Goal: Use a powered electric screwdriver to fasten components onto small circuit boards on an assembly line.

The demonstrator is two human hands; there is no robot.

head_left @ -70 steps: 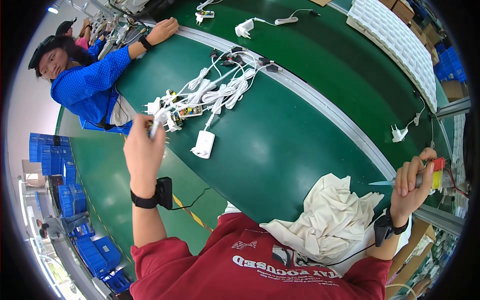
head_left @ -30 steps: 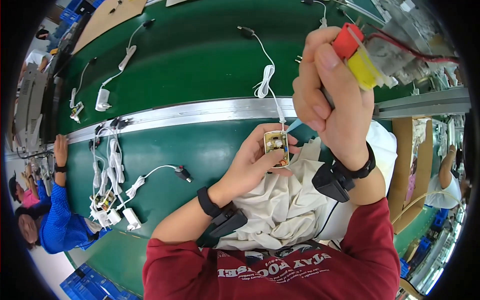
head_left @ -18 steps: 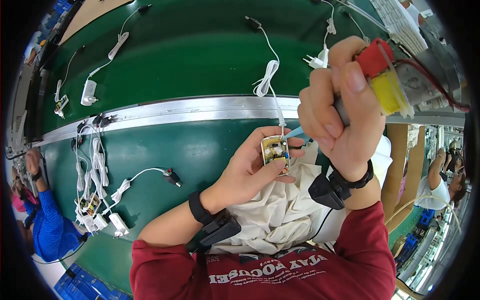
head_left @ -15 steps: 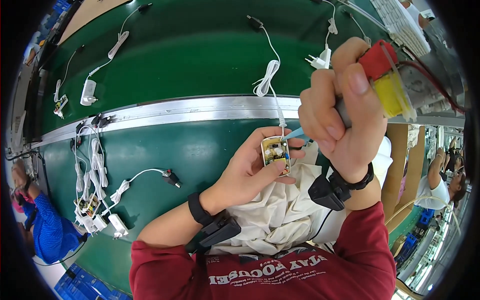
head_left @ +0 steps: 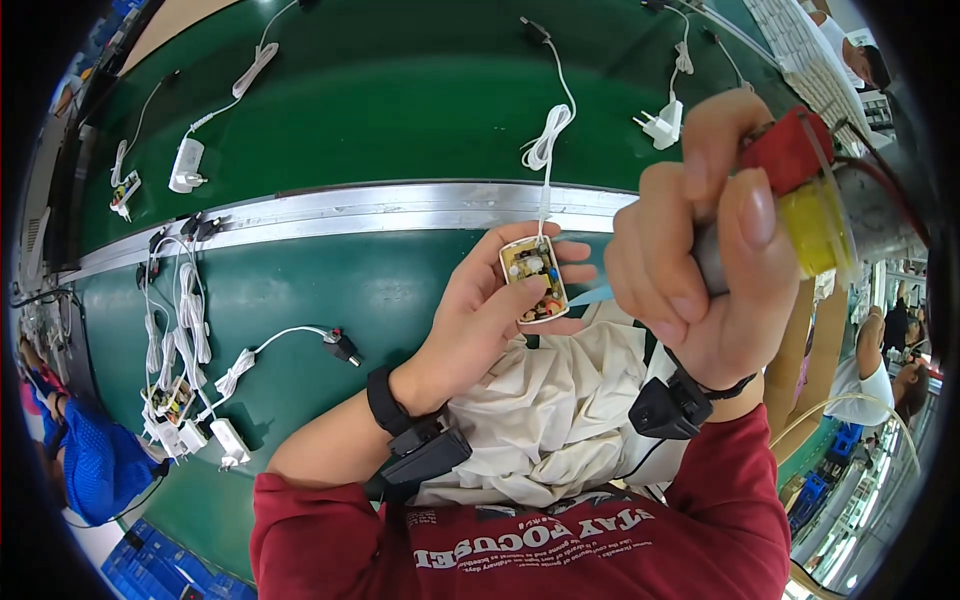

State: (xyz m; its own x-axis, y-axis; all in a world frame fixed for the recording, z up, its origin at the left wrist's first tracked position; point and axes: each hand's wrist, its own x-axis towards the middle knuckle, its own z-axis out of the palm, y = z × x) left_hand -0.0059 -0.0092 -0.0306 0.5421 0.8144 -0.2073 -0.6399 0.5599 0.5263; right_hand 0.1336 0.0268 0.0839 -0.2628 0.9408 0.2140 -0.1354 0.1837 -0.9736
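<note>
**Open-faced adapter (head_left: 538, 262) in the left hand (head_left: 478, 312), nozzled tool (head_left: 815, 235) in the right hand (head_left: 715, 255)**

Nearest the camera, the right hand is curled firmly around the grey barrel of the tool, which has red and yellow parts. Its pale blue nozzle (head_left: 594, 296) points toward the adapter's right edge; whether the two touch, I cannot tell. The left hand cradles the adapter, thumb pressed over its circuit board and fingers behind the white case. Both lie above a crumpled white cloth (head_left: 560, 400).

From the adapter's upper end, a white cord (head_left: 548, 135) crosses the metal rail (head_left: 400, 208) to a tied bundle and a dark connector. On the green bench (head_left: 350, 270) at left sits a tangled group of white adapters (head_left: 190, 432) and cords. Beyond the rail, more adapters (head_left: 187, 165) lie spaced along a green surface (head_left: 400, 120). At the left rim is a co-worker's blue sleeve (head_left: 100, 465).
</note>
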